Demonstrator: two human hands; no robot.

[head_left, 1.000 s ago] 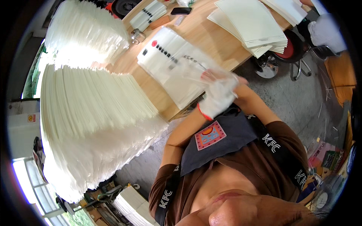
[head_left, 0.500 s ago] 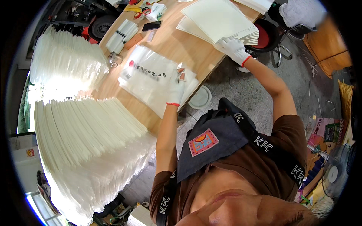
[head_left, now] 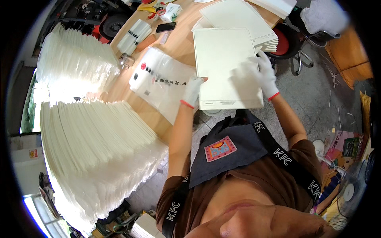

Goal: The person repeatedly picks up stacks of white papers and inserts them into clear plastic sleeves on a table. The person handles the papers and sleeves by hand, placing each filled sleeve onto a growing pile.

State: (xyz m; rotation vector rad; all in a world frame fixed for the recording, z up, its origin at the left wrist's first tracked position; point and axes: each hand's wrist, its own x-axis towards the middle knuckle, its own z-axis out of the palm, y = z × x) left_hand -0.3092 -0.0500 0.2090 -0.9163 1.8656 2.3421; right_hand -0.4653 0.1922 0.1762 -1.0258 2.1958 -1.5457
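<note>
Both gloved hands grip one large cream sheet (head_left: 227,67): the left hand (head_left: 193,90) pinches its left edge near the lower corner, while the right hand (head_left: 262,73) lies closed on its right edge, fingers spread over the face. That sheet hangs flat between the two hands, over the edge of the wooden table (head_left: 180,43), just beside a clear plastic bag (head_left: 160,81) on the left. Behind it a stack of like sheets (head_left: 242,16) rests on the table, and tall fanned piles of white sheets (head_left: 91,139) stand well to the left.
</note>
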